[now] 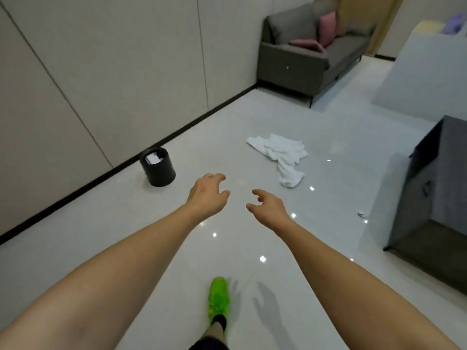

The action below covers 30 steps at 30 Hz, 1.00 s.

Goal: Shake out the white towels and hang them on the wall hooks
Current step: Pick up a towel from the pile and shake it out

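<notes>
Black bin (158,170): stands on the floor (252,122) against the wall, beyond and to the left of the left hand; something white lies inside, not identifiable.

Left hand (206,195): stretched forward above the floor, fingers loosely curled and spread, holding nothing.

Right hand (267,207): just beside the left hand, apart from it, thumb and fingers parted in a relaxed curl, likewise holding nothing.

White towels (281,155): a crumpled heap on the floor, beyond the right hand and slightly to its right, well out of reach of both hands. Neither hand touches it. Judged stage: approach, pick-up not begun.

Dark cabinet (439,198): stands to the right of the right hand, near the heap.

Risks, as judged:
- The floor is glossy and reflective; a hurried step toward the heap could slip.
- The heap is tangled; a grasp at one fold may lift several layers together, so the shake-out fails to open a single towel.
- A wide shake near the cabinet or bin could strike either.

Not determinable:
- The number of towels in the heap.
- The wall hooks, which are not in view.
- A small white object near the cabinet's foot, too small to identify.
</notes>
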Each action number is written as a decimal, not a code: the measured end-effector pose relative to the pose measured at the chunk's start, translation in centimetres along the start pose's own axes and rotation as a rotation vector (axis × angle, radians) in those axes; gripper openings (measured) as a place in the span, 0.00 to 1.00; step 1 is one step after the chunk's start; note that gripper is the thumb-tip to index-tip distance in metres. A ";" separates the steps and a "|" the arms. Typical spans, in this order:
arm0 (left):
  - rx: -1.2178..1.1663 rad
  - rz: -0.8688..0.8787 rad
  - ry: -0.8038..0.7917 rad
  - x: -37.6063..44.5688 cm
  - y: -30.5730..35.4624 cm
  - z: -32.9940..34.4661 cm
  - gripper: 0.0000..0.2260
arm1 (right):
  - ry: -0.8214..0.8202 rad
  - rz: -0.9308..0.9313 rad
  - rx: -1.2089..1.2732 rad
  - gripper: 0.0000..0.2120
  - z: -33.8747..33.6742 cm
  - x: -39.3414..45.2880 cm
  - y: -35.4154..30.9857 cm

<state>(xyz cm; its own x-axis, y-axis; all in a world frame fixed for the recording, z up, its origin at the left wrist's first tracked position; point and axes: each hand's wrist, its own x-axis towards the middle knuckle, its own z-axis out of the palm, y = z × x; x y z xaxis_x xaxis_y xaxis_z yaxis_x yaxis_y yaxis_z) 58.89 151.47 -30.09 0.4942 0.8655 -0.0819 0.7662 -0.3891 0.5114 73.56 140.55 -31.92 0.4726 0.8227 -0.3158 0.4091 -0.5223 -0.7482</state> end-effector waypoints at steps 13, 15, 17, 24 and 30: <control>0.003 0.223 -0.313 29.4 6.6 5.5 0.22 | 0.139 0.422 0.179 0.27 -8.9 20.6 1.3; 0.003 0.241 -0.359 32.8 7.6 6.9 0.21 | 0.146 0.458 0.197 0.27 -10.0 23.6 1.9; 0.014 0.253 -0.390 36.4 8.8 8.5 0.22 | 0.156 0.472 0.204 0.27 -11.2 26.9 2.9; 0.069 0.249 -0.448 51.3 13.7 16.0 0.22 | 0.140 0.545 0.239 0.25 -16.7 42.1 9.0; 0.122 0.092 -0.524 63.4 17.2 21.6 0.22 | 0.035 0.659 0.300 0.24 -22.0 55.0 14.0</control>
<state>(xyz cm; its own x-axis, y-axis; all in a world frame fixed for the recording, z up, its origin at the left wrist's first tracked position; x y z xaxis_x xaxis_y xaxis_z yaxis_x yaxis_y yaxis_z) 112.29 192.77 -44.98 0.6763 0.5649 -0.4727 0.7366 -0.5166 0.4365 122.44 173.58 -46.91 0.5739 0.3480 -0.7413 -0.1989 -0.8189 -0.5384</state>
